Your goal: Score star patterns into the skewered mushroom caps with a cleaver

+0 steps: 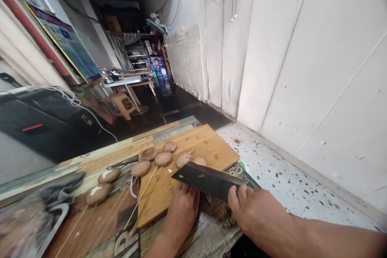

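**Right hand [256, 213] on dark rectangular steel cleaver [208, 179], left hand [181, 209] flat on pale wooden cutting board [211, 145]**

Grips, with the right hand at the bottom right, the cleaver by its handle, fingers closed tight around it so that the handle itself stays hidden. Holds the blade tilted above the near part of the cutting board, its tip pointing left.

Lays the left hand palm down on the board's near edge, just beside the right hand, fingers together and clamped on nothing. Hides the fingertips behind the blade.

Shows round brown mushroom caps [163, 158] on the cutting board just beyond the blade, close together in a loose row, with one pale cap [184, 159] touching the blade's far edge. Shows two more caps [109, 174] further left, off the board, on the worn wood-patterned desk [193, 238]. Runs thin pale bamboo skewers [144, 195] from the caps back toward the camera, across both board and desk, side by side.

Leaves a white speckled stone surface [287, 177] to the right of the board, against a white panelled wall [317, 68]. Sets a small orange stool [122, 105] well apart, far back in the dim room.
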A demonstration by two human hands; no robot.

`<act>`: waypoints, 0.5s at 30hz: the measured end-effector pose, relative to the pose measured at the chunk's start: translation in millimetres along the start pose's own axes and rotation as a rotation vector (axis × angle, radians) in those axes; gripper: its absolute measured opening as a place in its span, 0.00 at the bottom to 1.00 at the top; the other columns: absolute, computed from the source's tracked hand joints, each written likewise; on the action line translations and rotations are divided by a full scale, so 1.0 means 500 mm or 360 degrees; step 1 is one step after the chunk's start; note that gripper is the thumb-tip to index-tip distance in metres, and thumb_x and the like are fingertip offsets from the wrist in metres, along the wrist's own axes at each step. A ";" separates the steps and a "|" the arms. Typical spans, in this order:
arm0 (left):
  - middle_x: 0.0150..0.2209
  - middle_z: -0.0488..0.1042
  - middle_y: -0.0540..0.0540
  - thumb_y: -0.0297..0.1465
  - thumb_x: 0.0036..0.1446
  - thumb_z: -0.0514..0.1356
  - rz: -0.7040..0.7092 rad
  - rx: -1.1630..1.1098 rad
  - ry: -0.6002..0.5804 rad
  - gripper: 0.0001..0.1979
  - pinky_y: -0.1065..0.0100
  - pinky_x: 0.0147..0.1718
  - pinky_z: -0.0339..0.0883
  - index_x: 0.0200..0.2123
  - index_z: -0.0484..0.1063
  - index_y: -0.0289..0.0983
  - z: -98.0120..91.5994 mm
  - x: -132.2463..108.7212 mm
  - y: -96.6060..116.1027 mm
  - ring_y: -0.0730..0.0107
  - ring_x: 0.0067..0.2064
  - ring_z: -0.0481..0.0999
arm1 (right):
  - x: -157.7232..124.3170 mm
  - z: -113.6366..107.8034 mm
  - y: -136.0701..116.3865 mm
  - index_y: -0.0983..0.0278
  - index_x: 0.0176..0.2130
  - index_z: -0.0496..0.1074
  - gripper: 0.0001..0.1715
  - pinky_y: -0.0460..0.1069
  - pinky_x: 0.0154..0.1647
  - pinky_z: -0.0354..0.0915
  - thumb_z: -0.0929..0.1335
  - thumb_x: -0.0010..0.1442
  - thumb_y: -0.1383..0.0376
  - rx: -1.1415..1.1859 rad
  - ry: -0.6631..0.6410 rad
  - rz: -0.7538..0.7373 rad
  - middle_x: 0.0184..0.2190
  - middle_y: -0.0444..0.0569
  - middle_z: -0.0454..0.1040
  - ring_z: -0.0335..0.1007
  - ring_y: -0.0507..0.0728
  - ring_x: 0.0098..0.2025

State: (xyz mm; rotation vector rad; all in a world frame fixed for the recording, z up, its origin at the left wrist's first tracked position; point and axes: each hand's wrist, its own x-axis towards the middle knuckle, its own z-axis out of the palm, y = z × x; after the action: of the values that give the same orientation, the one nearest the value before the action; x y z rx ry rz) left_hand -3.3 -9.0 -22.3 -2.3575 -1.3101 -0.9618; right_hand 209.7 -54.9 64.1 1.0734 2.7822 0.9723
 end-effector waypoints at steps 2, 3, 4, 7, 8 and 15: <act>0.39 0.77 0.41 0.27 0.63 0.49 -0.0002 0.0020 -0.0009 0.12 0.57 0.41 0.75 0.43 0.72 0.36 0.004 -0.002 -0.002 0.58 0.43 0.76 | -0.011 -0.016 0.014 0.73 0.36 0.71 0.15 0.51 0.12 0.48 0.65 0.44 0.76 0.0160 -0.0003 0.0023 0.20 0.52 0.71 0.65 0.60 0.17; 0.42 0.76 0.40 0.27 0.63 0.49 -0.0007 0.0031 -0.0005 0.12 0.56 0.43 0.74 0.45 0.71 0.36 0.007 -0.004 -0.004 0.57 0.46 0.75 | -0.018 -0.025 0.025 0.70 0.34 0.70 0.12 0.51 0.12 0.47 0.64 0.46 0.76 0.0295 -0.0033 0.0053 0.20 0.50 0.70 0.63 0.58 0.16; 0.46 0.75 0.39 0.27 0.63 0.50 -0.0015 0.0042 0.0005 0.13 0.55 0.45 0.74 0.49 0.69 0.35 0.011 -0.006 -0.005 0.57 0.49 0.74 | -0.025 -0.033 0.037 0.68 0.32 0.69 0.10 0.51 0.13 0.46 0.63 0.48 0.77 0.0464 -0.0077 0.0105 0.19 0.48 0.69 0.61 0.56 0.15; 0.56 0.69 0.37 0.26 0.63 0.50 -0.0026 0.0053 0.0005 0.19 0.53 0.51 0.70 0.58 0.62 0.35 0.020 -0.013 -0.009 0.55 0.57 0.69 | -0.036 -0.040 0.084 0.63 0.30 0.63 0.12 0.48 0.15 0.50 0.57 0.61 0.74 0.1116 -0.0239 0.0433 0.18 0.44 0.66 0.57 0.52 0.14; 0.57 0.68 0.37 0.25 0.63 0.50 -0.0035 0.0048 -0.0024 0.21 0.53 0.52 0.69 0.59 0.60 0.35 0.022 -0.015 -0.009 0.55 0.58 0.68 | -0.036 -0.035 0.101 0.62 0.29 0.61 0.14 0.47 0.17 0.53 0.55 0.64 0.71 0.1370 -0.0302 0.0576 0.17 0.43 0.66 0.59 0.51 0.15; 0.60 0.62 0.36 0.22 0.62 0.49 -0.0156 0.0004 -0.0201 0.24 0.53 0.55 0.66 0.61 0.58 0.36 0.024 -0.020 -0.014 0.56 0.61 0.63 | -0.023 0.056 0.169 0.60 0.29 0.57 0.13 0.44 0.15 0.53 0.60 0.65 0.59 0.2576 -0.0713 0.1005 0.09 0.36 0.64 0.55 0.48 0.11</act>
State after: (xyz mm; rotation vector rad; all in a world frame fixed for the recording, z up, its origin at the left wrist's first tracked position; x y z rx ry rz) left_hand -7.7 -5.4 -38.5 -2.4070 -1.4848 -0.8491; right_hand 275.9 1.9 85.4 1.8127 2.3620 -1.7366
